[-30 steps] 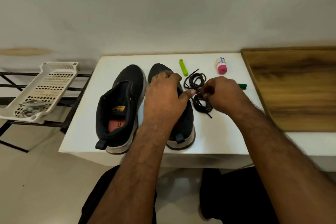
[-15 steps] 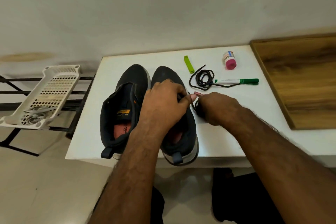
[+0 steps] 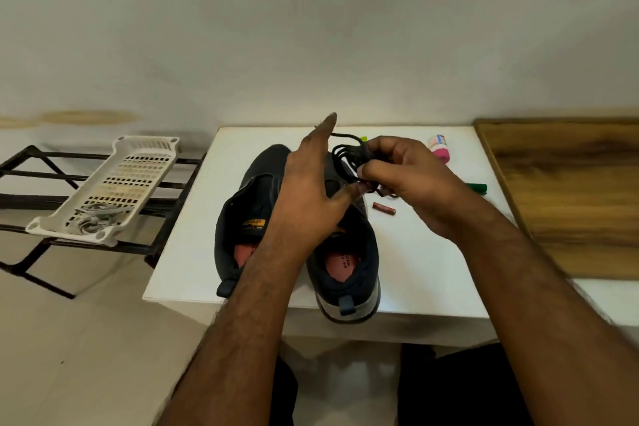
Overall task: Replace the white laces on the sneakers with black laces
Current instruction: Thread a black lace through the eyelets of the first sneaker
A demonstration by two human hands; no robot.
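From the head view, a thin black lace (image 3: 347, 156), wound in loops, is held above the two dark sneakers (image 3: 301, 228) on the white table (image 3: 422, 270). It is pinched by the right hand (image 3: 411, 180). The left hand (image 3: 313, 190) is spread loose beside it.

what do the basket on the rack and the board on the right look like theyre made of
The basket looks like moulded white plastic: uniform matte colour, regular punched slots, rounded corner lugs. The board looks like wood or a wood-grain laminate, brown with dark streaky grain and a slight sheen; which of the two cannot be told from here. The rack under the basket seems to be dark metal bars.
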